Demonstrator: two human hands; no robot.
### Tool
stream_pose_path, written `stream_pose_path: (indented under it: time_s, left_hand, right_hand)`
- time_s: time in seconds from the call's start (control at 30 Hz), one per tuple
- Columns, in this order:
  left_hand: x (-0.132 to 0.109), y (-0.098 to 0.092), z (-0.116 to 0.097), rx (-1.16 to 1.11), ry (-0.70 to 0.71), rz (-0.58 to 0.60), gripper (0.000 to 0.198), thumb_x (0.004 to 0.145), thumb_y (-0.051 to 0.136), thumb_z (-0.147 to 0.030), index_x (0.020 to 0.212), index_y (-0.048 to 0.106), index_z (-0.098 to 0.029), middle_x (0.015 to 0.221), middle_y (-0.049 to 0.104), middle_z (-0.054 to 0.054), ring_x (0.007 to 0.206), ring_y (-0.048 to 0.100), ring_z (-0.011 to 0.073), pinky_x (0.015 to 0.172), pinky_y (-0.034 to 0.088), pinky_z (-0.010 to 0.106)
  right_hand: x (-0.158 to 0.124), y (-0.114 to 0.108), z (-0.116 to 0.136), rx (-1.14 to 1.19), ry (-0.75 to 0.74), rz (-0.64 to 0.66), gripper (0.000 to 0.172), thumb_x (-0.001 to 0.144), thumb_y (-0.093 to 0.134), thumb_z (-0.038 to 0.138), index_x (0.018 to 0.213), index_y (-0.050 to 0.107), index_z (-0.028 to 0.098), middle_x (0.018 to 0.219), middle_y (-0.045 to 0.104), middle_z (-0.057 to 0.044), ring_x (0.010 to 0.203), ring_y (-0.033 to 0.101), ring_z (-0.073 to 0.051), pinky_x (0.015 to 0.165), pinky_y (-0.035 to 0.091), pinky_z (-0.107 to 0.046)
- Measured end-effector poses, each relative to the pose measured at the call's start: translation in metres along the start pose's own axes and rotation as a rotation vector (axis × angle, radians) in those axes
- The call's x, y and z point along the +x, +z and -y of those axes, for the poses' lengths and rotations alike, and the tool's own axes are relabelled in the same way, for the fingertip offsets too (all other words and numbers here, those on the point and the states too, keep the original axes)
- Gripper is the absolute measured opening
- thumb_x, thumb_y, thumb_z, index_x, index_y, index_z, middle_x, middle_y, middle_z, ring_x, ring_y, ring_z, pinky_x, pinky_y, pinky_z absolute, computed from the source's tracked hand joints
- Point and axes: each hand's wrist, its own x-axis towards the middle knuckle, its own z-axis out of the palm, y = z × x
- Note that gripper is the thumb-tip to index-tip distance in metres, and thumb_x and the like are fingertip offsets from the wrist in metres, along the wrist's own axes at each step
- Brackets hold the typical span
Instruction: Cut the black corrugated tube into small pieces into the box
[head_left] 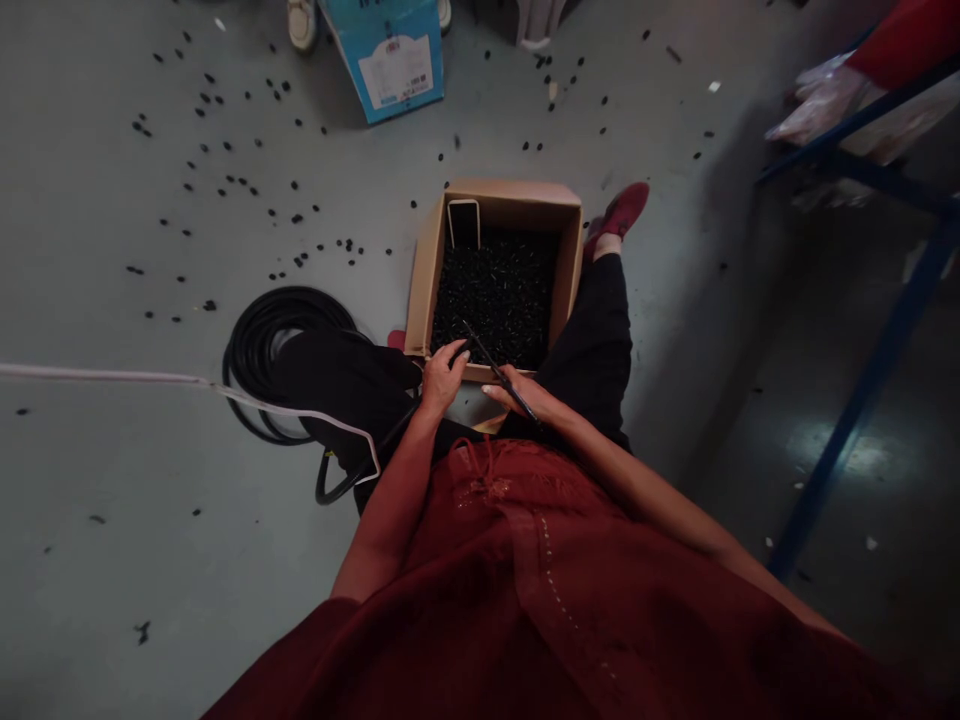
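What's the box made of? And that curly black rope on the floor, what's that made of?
The open brown box looks like cardboard: dull, papery walls with folded flaps. The coiled black cable seems to be rubber or soft plastic, since it bends smoothly and has a faint dull shine. I can't tell which.

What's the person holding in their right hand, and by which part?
The right hand grips a slim black tool near its lower end; the picture is too dark to tell exactly what tool.

My left hand (444,378) curled, fingers down; right hand (516,398) pinched closed; bare left forearm (397,480) and right forearm (630,485) angled inward.
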Motion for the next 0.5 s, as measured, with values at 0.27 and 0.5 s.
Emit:
stream_pose_path:
  time_s: [0.27, 0.5]
  left_hand:
    - [-0.0008, -0.0002, -0.0008, 0.141, 0.047, 0.042, 0.032, 0.09, 0.051, -0.029, 0.118, 0.064, -0.02, 0.108, 0.068, 0.007, 0.101, 0.062, 0.017, 0.092, 0.046, 0.029]
    - [-0.0001, -0.0009, -0.0025, 0.255, 0.026, 0.096, 0.033, 0.091, 0.051, -0.028, 0.12, 0.064, -0.021, 0.1, 0.067, 0.006, 0.092, 0.062, 0.0153, 0.083, 0.046, 0.025]
  right_hand:
    - [-0.0051, -0.0034, 0.007, -0.056, -0.004, 0.033, 0.062, 0.083, 0.049, 0.064, 0.124, 0.046, 0.017, 0.101, 0.066, -0.011, 0.087, 0.063, -0.024, 0.075, 0.045, -0.03]
    - [0.0031, -0.0053, 0.009, -0.148, 0.054, 0.024, 0.055, 0.086, 0.048, 0.06, 0.12, 0.048, 0.018, 0.104, 0.066, -0.013, 0.094, 0.062, -0.025, 0.075, 0.043, -0.029]
